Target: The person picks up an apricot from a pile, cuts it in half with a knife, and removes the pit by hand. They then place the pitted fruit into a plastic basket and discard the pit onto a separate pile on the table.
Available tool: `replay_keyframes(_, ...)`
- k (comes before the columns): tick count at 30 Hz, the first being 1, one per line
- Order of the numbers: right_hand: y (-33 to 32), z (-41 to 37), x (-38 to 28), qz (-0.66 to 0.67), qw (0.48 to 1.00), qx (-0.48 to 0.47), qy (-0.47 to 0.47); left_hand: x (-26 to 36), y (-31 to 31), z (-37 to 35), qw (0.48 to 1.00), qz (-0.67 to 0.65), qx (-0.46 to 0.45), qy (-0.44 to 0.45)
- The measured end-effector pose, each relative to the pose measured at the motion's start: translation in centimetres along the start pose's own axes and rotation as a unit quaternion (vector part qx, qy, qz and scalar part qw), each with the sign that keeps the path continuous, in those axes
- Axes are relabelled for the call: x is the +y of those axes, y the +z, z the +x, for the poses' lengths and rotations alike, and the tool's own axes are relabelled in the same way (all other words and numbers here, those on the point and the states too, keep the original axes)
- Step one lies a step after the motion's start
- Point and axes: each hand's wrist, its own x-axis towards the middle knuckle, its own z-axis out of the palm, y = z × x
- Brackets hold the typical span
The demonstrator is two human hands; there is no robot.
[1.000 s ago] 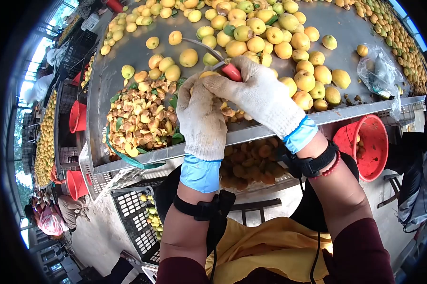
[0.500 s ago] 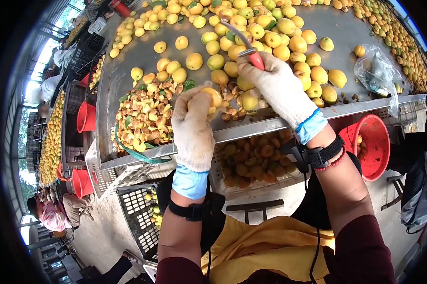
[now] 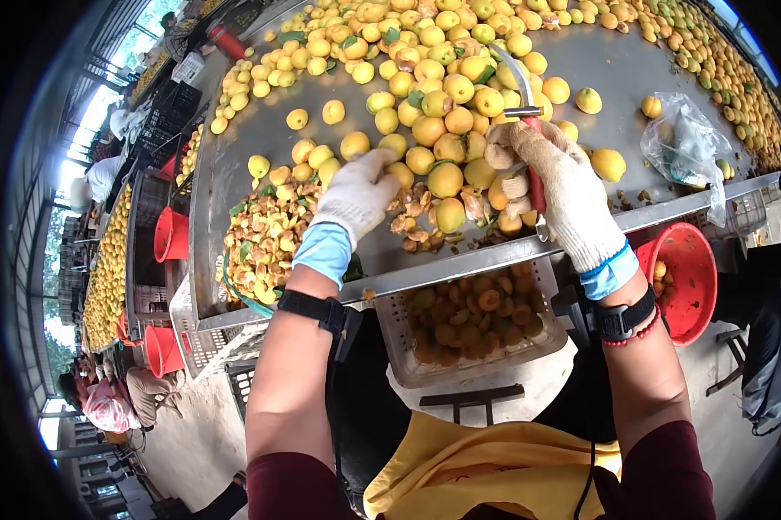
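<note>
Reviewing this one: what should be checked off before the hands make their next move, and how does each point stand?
1. Knife gripped in the right hand: ok.
2. Blade directed away from the left hand: ok, it points up over the table.
3. Left hand firmly on a fruit: cannot tell; its fingers are at the fruit, but the grip is unclear.
4. Both hands gloved: ok.
5. Cut pieces apart from whole fruit: not ok, they lie together.

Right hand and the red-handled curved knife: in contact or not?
Touching. The head view shows the gloved right hand closed around the red handle, with the curved blade sticking out past the fingers.
</note>
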Motion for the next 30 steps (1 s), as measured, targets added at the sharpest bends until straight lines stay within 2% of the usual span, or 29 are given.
replay_keyframes(3,-0.5,0.2,-0.5,-0.005,1.0,-0.012,0.0,0.6,1.0,1.3,0.999,0.036,-0.014,0.025)
replay_keyframes(5,-1.0,0.4,-0.1,0.003,1.0,-0.031,-0.004,1.6,0.5,1.4,0.989,0.069,-0.106,-0.071)
replay_keyframes(9,-0.1,-0.4,0.0,-0.024,0.999,-0.032,0.0,1.2,0.8,0.5,0.982,0.066,-0.11,-0.139)
replay_keyframes(10,0.1,-0.6,0.2,-0.038,0.999,-0.031,-0.003,-0.7,1.6,0.3,0.966,-0.195,-0.094,-0.141)
replay_keyframes(11,0.3,-0.9,0.3,-0.05,0.998,-0.031,-0.005,-1.6,1.9,-0.1,0.884,-0.442,-0.072,-0.133)
replay_keyframes(12,0.4,-1.4,0.1,-0.047,0.998,-0.033,-0.006,0.0,1.1,-1.3,0.885,-0.44,-0.07,-0.133)
replay_keyframes(14,0.7,-2.6,-0.8,-0.146,0.978,-0.114,0.092,3.5,-0.2,-4.3,0.782,-0.613,-0.089,-0.06)
replay_keyframes(15,1.3,-3.2,-0.5,-0.169,0.974,-0.112,0.104,4.3,-0.3,-5.4,0.784,-0.612,-0.085,-0.058)
replay_keyframes(17,2.2,-4.3,0.0,-0.173,0.972,-0.132,0.092,5.6,-0.3,-7.4,0.664,-0.736,-0.126,-0.022)
replay_keyframes(18,2.5,-4.8,0.2,-0.175,0.97,-0.148,0.082,6.7,-0.2,-8.4,0.664,-0.737,-0.124,-0.021)
replay_keyframes(19,2.6,-5.2,0.1,-0.179,0.967,-0.151,0.105,7.8,-0.2,-9.3,0.641,-0.759,-0.108,-0.034)
replay_keyframes(20,2.7,-5.6,0.4,-0.18,0.966,-0.151,0.105,8.3,-0.1,-10.1,0.615,-0.781,-0.094,-0.047)
replay_keyframes(21,2.8,-5.9,0.6,-0.186,0.968,-0.145,0.085,7.1,0.7,-10.3,0.565,-0.818,-0.112,-0.002)
replay_keyframes(24,2.6,-6.2,0.7,-0.248,0.958,-0.128,0.067,7.2,0.9,-11.2,0.573,-0.812,-0.106,0.03)
replay_keyframes(25,2.2,-6.2,1.2,-0.374,0.918,-0.116,-0.065,7.5,0.6,-11.3,0.58,-0.805,-0.116,0.037)
replay_keyframes(26,2.0,-6.1,1.5,-0.486,0.846,-0.099,-0.195,7.6,0.4,-11.4,0.579,-0.806,-0.116,0.036)
replay_keyframes(27,1.9,-6.2,1.1,-0.517,0.817,-0.095,-0.236,7.7,0.3,-11.5,0.604,-0.79,-0.105,0.029)
replay_keyframes(28,1.8,-6.3,0.7,-0.519,0.817,-0.093,-0.235,7.8,0.2,-11.4,0.626,-0.774,-0.094,0.021)
replay_keyframes(29,1.5,-6.4,0.3,-0.55,0.772,-0.103,-0.3,8.4,0.0,-11.5,0.624,-0.775,-0.096,0.02)
replay_keyframes(30,1.3,-6.6,0.0,-0.577,0.723,-0.113,-0.362,9.2,-0.4,-11.6,0.643,-0.762,-0.073,0.003)
